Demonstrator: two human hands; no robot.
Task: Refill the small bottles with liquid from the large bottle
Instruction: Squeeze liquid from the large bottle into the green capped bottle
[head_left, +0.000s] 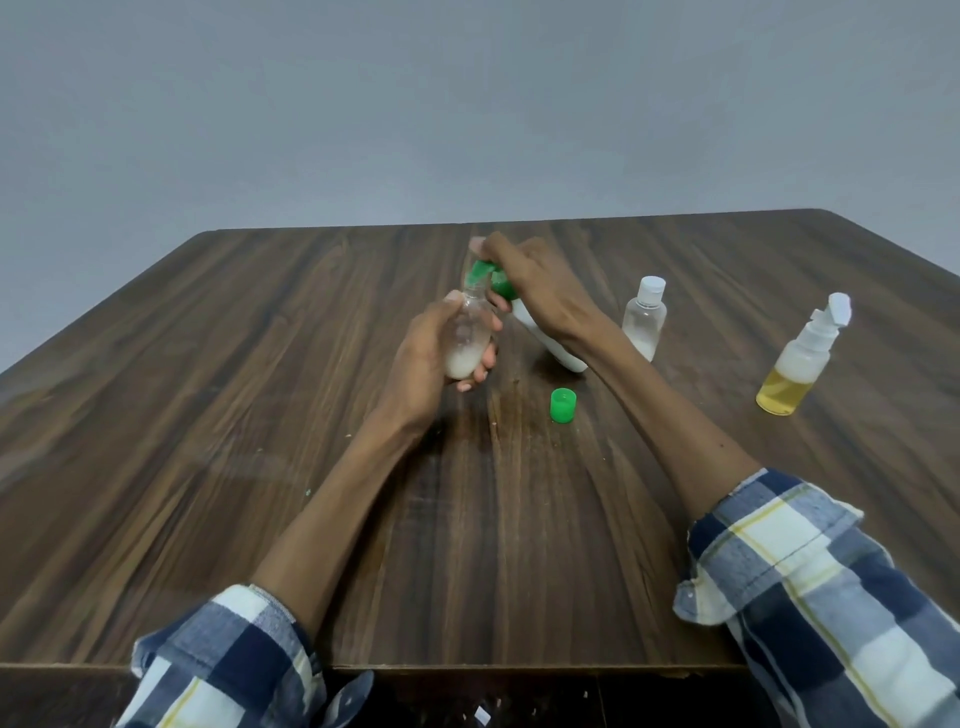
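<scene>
My left hand (431, 358) grips a small clear bottle (467, 338) with white liquid in its bottom, held upright above the table. My right hand (540, 283) holds the large white bottle (558, 353) tilted, its green flip cap (491, 278) at the small bottle's mouth. The large bottle's body is mostly hidden behind my right wrist. A loose green cap (563, 405) lies on the table below the hands.
A second small clear bottle (644, 325) with a white cap stands right of my right wrist. A pump bottle (797, 364) with yellow liquid stands at the far right. All rest on a dark wooden table (260, 415).
</scene>
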